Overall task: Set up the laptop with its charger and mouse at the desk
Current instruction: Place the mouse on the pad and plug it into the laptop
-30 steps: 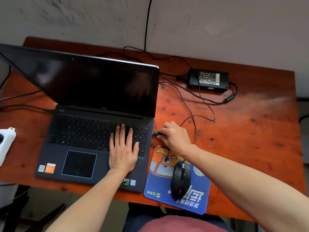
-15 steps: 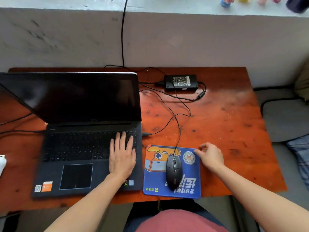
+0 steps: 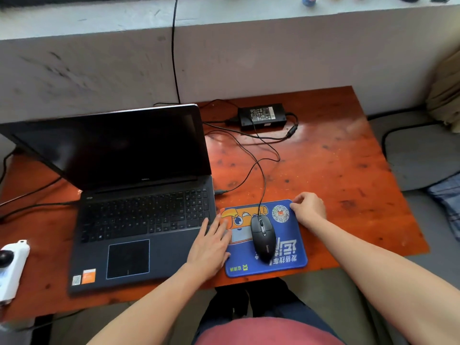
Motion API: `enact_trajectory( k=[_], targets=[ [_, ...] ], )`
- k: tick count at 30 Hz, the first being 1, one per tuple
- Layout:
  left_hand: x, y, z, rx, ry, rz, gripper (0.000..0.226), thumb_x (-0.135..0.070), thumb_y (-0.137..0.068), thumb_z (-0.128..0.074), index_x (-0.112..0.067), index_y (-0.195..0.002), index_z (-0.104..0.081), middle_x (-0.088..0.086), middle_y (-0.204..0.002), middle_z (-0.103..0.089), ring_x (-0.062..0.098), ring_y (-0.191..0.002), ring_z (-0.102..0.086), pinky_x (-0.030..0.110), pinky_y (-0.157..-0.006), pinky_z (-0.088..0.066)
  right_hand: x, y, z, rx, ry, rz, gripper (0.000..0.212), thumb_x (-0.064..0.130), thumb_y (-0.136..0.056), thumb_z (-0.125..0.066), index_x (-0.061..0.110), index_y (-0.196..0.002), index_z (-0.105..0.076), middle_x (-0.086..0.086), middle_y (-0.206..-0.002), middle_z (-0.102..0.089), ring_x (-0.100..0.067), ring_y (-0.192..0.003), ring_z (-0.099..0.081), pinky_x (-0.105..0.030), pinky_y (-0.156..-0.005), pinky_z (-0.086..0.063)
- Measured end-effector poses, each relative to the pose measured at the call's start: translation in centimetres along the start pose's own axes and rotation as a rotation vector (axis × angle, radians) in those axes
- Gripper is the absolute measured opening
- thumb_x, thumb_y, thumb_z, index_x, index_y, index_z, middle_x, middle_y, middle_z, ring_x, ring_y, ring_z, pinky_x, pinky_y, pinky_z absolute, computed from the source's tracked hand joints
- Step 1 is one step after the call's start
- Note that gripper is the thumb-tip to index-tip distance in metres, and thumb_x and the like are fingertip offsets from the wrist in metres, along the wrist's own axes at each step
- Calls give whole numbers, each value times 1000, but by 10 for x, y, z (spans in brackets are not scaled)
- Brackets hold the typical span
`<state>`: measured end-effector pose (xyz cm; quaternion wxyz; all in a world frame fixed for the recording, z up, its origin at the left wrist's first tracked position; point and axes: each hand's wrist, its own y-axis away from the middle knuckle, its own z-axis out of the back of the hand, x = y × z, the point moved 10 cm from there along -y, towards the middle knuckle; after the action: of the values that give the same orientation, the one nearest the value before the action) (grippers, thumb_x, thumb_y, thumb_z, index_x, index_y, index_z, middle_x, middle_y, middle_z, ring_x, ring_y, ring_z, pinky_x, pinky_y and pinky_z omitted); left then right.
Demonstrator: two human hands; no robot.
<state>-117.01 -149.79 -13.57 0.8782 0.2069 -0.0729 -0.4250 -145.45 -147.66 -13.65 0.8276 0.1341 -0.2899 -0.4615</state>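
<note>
From the head camera I see the laptop [image 3: 139, 195] open on the left of the surface [image 3: 336, 170], screen dark. My left hand [image 3: 211, 242] lies flat with fingers straight across the laptop's near right corner and the left edge of the mouse pad [image 3: 286, 255], holding nothing. My right hand [image 3: 308, 207] has its fingers curled at the pad's far right corner; I cannot tell whether they pinch it. The mouse [image 3: 263, 237] sits mid-pad. The charger brick [image 3: 262, 117] lies at the far edge.

Glossy stained-wood desk [image 3: 323, 170], matt cloth mouse pad [image 3: 291, 245], shiny plastic mouse [image 3: 263, 235].
</note>
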Motion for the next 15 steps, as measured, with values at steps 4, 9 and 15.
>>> enact_trajectory(
  k=[4, 9, 15],
  targets=[
    [10, 2, -1, -3, 27, 84, 72, -52, -90, -48, -17, -148, -25, 11, -161, -8, 31, -148, 7, 49, -118, 6, 30, 40, -21, 71, 157, 251, 49, 57, -79, -65, 32, -120, -56, 2, -119, -62, -25, -104, -63, -35, -84, -49],
    [10, -1, 1, 24, 29, 98, 78, -54, -89, -48, -13, -150, -21, 7, -162, -6, 30, -148, 10, 49, -118, 6, 29, 87, -70, 302, 294, 295, 87, 72, -63, -63, 33, -136, -37, 0, -133, -45, -31, -113, -58, -39, -89, -47],
    [11, -1, -1, 46, 40, 104, 79, -53, -90, -48, -13, -151, -17, 6, -162, -4, 29, -148, 12, 50, -119, 6, 30, 91, -68, 281, 221, 266, 85, 66, -64, -67, 34, -136, -38, -1, -134, -46, -32, -114, -57, -40, -91, -47]
  ],
)
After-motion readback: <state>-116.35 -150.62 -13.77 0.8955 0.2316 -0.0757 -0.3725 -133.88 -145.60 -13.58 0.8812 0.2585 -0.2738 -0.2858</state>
